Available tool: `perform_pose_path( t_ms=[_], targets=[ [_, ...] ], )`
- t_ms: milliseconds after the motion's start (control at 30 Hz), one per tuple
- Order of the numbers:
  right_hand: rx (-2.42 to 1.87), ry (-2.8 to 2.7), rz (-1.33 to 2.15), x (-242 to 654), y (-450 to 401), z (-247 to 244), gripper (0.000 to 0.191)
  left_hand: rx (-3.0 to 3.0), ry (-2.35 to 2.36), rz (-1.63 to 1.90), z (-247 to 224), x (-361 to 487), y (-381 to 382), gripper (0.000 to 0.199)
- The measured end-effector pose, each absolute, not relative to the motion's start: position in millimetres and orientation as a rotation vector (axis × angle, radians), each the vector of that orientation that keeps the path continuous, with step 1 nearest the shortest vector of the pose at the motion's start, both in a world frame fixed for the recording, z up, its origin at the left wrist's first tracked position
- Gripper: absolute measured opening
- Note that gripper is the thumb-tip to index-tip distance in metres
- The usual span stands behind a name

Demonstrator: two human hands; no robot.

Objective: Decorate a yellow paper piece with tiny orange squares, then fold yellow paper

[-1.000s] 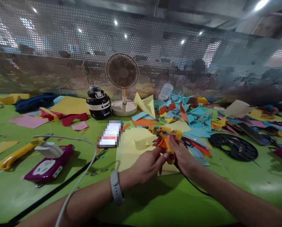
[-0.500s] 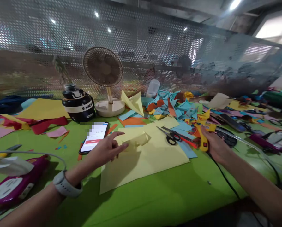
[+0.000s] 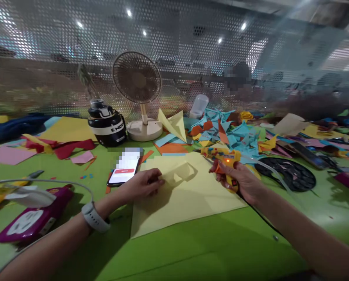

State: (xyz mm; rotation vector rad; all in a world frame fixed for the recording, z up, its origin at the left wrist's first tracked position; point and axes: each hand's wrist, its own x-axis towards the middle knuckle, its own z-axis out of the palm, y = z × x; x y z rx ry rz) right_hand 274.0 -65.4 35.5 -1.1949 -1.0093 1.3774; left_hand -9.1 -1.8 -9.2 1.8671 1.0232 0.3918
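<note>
My right hand (image 3: 243, 179) grips a yellow hot glue gun (image 3: 227, 159) with an orange trigger and a lit orange light. Its nozzle points left, above the right part of a large pale yellow paper sheet (image 3: 192, 210). A clear glue stick trails out behind it. Over the sheet's left side, the fingers of my left hand (image 3: 151, 182) are curled together at the left end of a small folded yellow paper strip (image 3: 187, 170), which they appear to pinch. The fingertips are partly hidden. Scissors behind the glue gun are mostly covered.
A phone (image 3: 126, 168) lies left of the sheet, near a purple tissue pack (image 3: 35, 214). Behind stand a black jug (image 3: 106, 127) and a fan (image 3: 145, 128). Blue and orange paper pieces (image 3: 218, 127) are heaped at the back; a black palette-like tray (image 3: 285, 173) is at right.
My right hand has brought the glue gun leftward from beside the scissors to over the yellow sheet. My left fingers, stretched out before, have curled in. The view has swung slightly right to left.
</note>
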Motion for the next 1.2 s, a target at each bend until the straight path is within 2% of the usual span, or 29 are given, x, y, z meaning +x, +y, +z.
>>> perform_pose_path(
  t_ms=[167, 300, 400, 500, 600, 700, 800, 900, 1067, 1200],
  targets=[
    [-1.102, -1.034, 1.517, 252, -57, 33, 0.025, 1.846, 0.961, 0.375, -10, -9, 0, 0.030],
    [-1.136, -1.058, 1.568, 239, -53, 23, 0.028, 1.937, 0.970, 0.498, -11, -10, -2, 0.026],
    [-1.212, -1.111, 1.534, 232, -55, 13, 0.030, 1.887, 1.014, 0.695, -4, -8, -8, 0.043],
    [-1.300, -1.265, 1.497, 227, -61, 9, 0.029, 1.758, 0.981, 0.885, 4, -3, -15, 0.047],
    [-1.302, -1.422, 1.419, 222, -66, 12, 0.022, 1.729, 0.993, 0.923, 8, 4, -20, 0.049],
    [-1.282, -1.461, 1.331, 220, -65, 15, 0.020, 1.740, 1.018, 0.935, 11, 3, -21, 0.047],
    [-1.377, -1.395, 1.235, 226, -62, 15, 0.030, 1.730, 1.037, 0.993, 14, -5, -19, 0.033],
    [-1.416, -1.276, 1.208, 232, -60, 14, 0.036, 1.736, 1.125, 0.842, 10, -15, -14, 0.027],
    [-1.432, -1.318, 1.308, 228, -63, 11, 0.033, 1.777, 1.074, 0.514, -4, -17, -11, 0.043],
    [-1.385, -1.380, 1.327, 222, -65, 2, 0.019, 1.963, 1.120, 0.532, -8, -12, -10, 0.026]
  ],
)
